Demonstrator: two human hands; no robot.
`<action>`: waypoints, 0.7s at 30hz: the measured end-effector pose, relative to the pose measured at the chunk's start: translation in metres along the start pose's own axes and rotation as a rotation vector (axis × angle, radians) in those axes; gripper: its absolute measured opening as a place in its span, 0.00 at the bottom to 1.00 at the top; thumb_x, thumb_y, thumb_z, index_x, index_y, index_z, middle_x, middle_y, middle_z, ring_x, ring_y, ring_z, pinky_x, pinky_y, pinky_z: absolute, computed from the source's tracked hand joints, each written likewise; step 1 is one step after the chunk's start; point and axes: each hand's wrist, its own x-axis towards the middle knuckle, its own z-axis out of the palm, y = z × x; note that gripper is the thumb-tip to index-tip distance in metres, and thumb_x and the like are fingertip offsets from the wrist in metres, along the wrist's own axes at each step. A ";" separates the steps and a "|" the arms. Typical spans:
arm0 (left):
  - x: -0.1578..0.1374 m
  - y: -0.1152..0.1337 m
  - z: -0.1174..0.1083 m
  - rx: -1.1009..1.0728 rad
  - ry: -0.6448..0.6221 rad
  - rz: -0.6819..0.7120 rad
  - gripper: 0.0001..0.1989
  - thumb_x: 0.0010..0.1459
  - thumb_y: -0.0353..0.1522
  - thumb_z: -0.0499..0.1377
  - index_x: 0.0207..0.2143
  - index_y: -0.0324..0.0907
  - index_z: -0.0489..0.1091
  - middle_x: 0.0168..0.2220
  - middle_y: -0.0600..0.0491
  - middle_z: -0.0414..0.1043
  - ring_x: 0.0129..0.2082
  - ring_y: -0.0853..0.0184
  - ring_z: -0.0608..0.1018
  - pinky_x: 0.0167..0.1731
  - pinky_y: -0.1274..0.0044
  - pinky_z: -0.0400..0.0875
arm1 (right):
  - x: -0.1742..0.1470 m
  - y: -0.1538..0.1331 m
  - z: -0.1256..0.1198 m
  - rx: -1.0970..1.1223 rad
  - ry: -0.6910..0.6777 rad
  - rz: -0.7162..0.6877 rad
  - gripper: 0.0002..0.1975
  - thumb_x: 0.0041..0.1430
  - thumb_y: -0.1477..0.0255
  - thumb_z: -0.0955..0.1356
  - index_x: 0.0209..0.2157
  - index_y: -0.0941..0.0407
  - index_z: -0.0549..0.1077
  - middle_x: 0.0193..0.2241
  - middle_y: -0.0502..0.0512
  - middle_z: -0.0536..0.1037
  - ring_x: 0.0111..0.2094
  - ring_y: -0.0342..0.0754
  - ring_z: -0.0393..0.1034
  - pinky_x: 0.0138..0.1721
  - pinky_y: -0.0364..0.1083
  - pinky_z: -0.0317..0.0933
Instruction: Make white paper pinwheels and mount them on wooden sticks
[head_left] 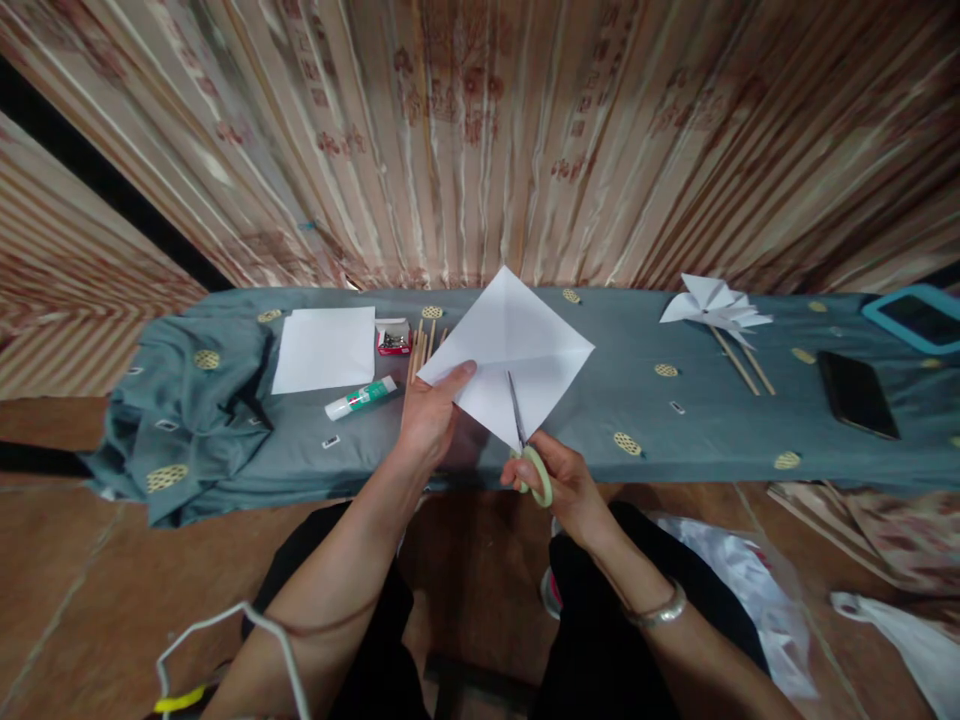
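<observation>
Pinching the left corner of a white paper square [536,335], my left hand [431,412] hides that corner, and its fingers vanish underneath, while my right hand [562,475] grips the pale-green loops of the scissors [523,442]. One blade lies over the sheet from the bottom corner toward the middle; I can't make out the other, or how far any cut runs. Faint creases cross the smooth paper, which sits over the middle of the table [622,390], covered in grey-blue cloth with yellow pineapples. My left hand and the sheet partly cover some slim wooden sticks [422,345]; nearby are a red box [394,338] of small shiny pieces, a glue stick [361,397] and flat white sheets [326,348]. The table's near edge runs close by my right hand. Rightward, a stretch of cloth separates my square from pointed, folded paper pinwheels [716,308]. A blue-rimmed tablet [919,318] is cut off at the far right.
</observation>
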 end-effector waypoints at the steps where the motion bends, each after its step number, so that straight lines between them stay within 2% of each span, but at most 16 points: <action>1: 0.000 0.000 0.000 -0.003 0.001 0.003 0.21 0.35 0.30 0.73 0.35 0.35 0.76 0.33 0.48 0.81 0.34 0.62 0.81 0.42 0.71 0.73 | 0.000 0.000 0.000 -0.001 0.000 0.002 0.23 0.47 0.51 0.73 0.34 0.56 0.72 0.23 0.51 0.77 0.24 0.42 0.67 0.25 0.41 0.60; 13: 0.002 -0.002 -0.001 -0.042 0.025 0.002 0.21 0.34 0.30 0.74 0.34 0.35 0.76 0.32 0.50 0.81 0.30 0.65 0.80 0.37 0.74 0.73 | 0.002 0.000 0.003 0.042 0.031 0.041 0.22 0.45 0.53 0.74 0.32 0.55 0.71 0.22 0.49 0.76 0.23 0.42 0.67 0.25 0.42 0.60; 21: 0.000 -0.002 0.001 -0.058 0.017 -0.009 0.19 0.35 0.28 0.73 0.33 0.35 0.76 0.32 0.50 0.80 0.30 0.67 0.79 0.36 0.76 0.72 | 0.001 -0.001 0.003 0.022 0.058 0.024 0.24 0.42 0.50 0.75 0.28 0.55 0.70 0.21 0.50 0.76 0.22 0.41 0.68 0.23 0.41 0.60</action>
